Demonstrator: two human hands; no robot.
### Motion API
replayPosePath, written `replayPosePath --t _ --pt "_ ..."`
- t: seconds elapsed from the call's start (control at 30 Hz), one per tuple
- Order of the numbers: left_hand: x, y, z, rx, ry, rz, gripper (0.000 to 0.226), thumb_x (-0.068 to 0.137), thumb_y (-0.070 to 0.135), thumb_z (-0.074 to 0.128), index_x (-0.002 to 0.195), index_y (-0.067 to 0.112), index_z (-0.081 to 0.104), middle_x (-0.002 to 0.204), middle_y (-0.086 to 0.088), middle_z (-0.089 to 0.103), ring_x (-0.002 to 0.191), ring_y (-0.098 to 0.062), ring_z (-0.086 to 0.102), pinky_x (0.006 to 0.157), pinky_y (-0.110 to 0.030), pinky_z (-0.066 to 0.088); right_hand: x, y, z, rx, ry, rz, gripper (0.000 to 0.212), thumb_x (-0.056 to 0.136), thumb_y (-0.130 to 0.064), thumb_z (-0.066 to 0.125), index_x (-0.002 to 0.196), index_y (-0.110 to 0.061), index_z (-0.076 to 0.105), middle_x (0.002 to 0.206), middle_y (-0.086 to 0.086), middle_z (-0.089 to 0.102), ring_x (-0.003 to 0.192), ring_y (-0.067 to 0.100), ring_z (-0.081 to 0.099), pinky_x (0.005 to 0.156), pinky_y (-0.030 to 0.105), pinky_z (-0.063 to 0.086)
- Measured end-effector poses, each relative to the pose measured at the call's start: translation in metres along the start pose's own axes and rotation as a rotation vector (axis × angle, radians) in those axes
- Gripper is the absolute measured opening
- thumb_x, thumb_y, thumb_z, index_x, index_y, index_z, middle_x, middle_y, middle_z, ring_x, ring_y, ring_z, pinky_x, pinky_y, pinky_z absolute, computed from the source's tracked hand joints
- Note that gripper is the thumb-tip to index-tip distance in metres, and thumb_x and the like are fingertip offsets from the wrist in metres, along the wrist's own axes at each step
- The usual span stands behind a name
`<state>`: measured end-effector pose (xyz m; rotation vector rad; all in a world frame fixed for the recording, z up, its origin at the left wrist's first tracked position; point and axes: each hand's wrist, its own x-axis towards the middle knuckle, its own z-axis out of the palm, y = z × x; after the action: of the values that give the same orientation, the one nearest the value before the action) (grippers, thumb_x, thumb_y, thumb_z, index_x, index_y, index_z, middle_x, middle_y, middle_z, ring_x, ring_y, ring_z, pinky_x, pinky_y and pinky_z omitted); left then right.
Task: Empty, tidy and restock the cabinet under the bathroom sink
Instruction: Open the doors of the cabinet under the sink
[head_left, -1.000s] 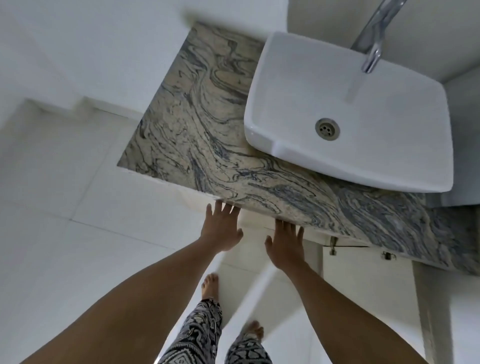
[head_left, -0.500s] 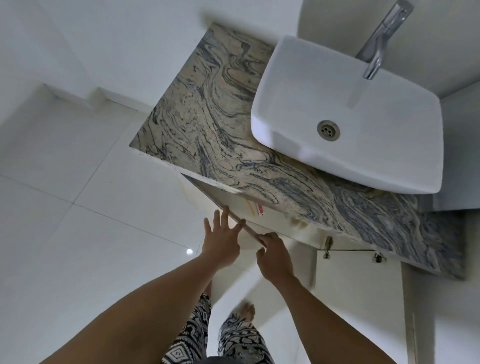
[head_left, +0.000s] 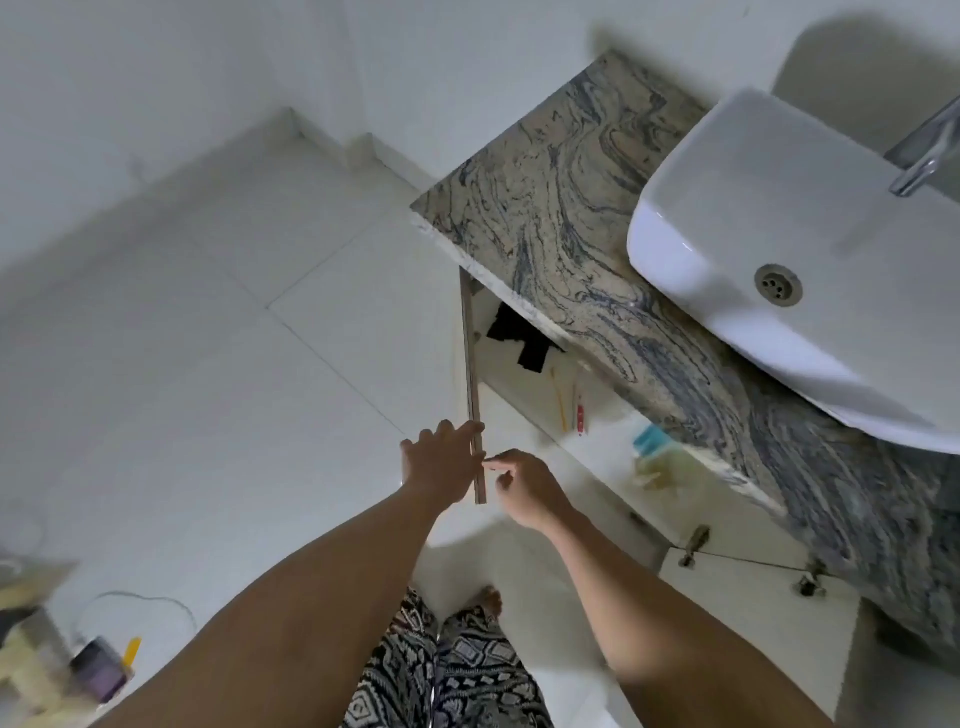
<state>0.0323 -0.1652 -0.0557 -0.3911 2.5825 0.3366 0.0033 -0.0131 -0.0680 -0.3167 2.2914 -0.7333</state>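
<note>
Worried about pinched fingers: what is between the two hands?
The open cabinet door, seen edge-on in the head view, stands between the left hand and the right hand; the left hand touches it.

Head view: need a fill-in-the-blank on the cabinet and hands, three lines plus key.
The cabinet door under the countertop stands ___.
The left hand touches the door, while the right hand holds ___.
The cloth-like item inside the cabinet is coloured ___.
Missing words: open; nothing; black.
</note>
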Motion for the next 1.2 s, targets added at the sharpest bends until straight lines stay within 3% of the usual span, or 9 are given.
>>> replayPosePath --t 0.2,0.33,0.4,0.47,0.6,0.83,1.2 --pt "-0.015 -0.045 -0.014 -0.129 -0.038 -0.060 0.050 0.101 0.026 0.046 0.146 0.046 0.033 0.106 0.001 0.062 0.100 -0.027 0.065 0.084 -0.035 0.052 0.030 -0.047 0.004 -0.053 0.035 -0.070 0.048 0.099 -0.010 0.039 0.143 -0.028 0.046 0.151 -0.013 0.042 0.135 0.011 0.044 0.111 0.026 0.036" --pt "-0.020 -0.083 -0.012 -0.253 0.042 -0.098 0.045 0.097 0.016 0.047 0.137 0.035 0.039 0.085 0.000 0.066 0.079 -0.028 0.066 0.072 -0.036 0.053 0.056 -0.093 0.016 -0.252 -0.014 -0.147 0.060 0.100 -0.013 0.033 0.155 -0.036 0.020 0.163 -0.019 0.012 0.149 0.007 0.018 0.119 0.053 0.022" --pt "-0.019 -0.106 -0.012 -0.325 0.060 -0.146 0.042 0.096 0.017 0.048 0.134 0.033 0.040 0.085 -0.001 0.069 0.077 -0.028 0.067 0.072 -0.037 0.055 0.070 -0.115 0.021 -0.366 -0.028 -0.154 0.063 0.100 -0.012 0.031 0.157 -0.032 0.013 0.164 -0.018 0.003 0.151 0.010 0.004 0.118 0.063 0.008" --pt "-0.015 -0.128 -0.016 -0.318 0.058 -0.151 0.041 0.093 0.012 0.050 0.129 0.031 0.050 0.093 0.001 0.071 0.084 -0.027 0.068 0.076 -0.035 0.054 0.081 -0.133 0.026 -0.458 -0.045 -0.148 0.064 0.099 -0.011 0.033 0.157 -0.028 0.013 0.164 -0.017 0.000 0.152 0.014 -0.001 0.115 0.068 0.004" --pt "-0.003 -0.169 -0.034 -0.184 0.095 -0.135 0.039 0.094 0.011 0.052 0.127 0.031 0.054 0.108 0.004 0.067 0.095 -0.024 0.067 0.077 -0.032 0.049 0.098 -0.165 0.040 -0.506 -0.042 -0.125 0.068 0.094 -0.007 0.039 0.154 -0.026 0.015 0.163 -0.017 0.001 0.151 0.019 -0.002 0.113 0.070 0.004" --pt "0.031 -0.231 -0.062 -0.038 0.166 -0.139 0.029 0.096 0.017 0.055 0.124 0.025 0.054 0.110 0.001 0.059 0.098 -0.021 0.064 0.080 -0.033 0.052 0.130 -0.205 0.061 -0.479 -0.047 -0.047 0.073 0.098 -0.011 0.040 0.157 -0.031 0.000 0.162 -0.021 -0.012 0.152 0.026 -0.006 0.111 0.071 0.005" --pt "0.047 -0.241 -0.070 0.129 0.219 -0.047 0.033 0.098 0.021 0.051 0.130 0.024 0.044 0.111 0.003 0.053 0.096 -0.018 0.059 0.073 -0.030 0.036 0.124 -0.207 0.054 -0.304 -0.050 -0.012 0.073 0.098 -0.010 0.038 0.157 -0.031 0.000 0.164 -0.018 -0.006 0.153 0.022 0.001 0.113 0.070 0.010"
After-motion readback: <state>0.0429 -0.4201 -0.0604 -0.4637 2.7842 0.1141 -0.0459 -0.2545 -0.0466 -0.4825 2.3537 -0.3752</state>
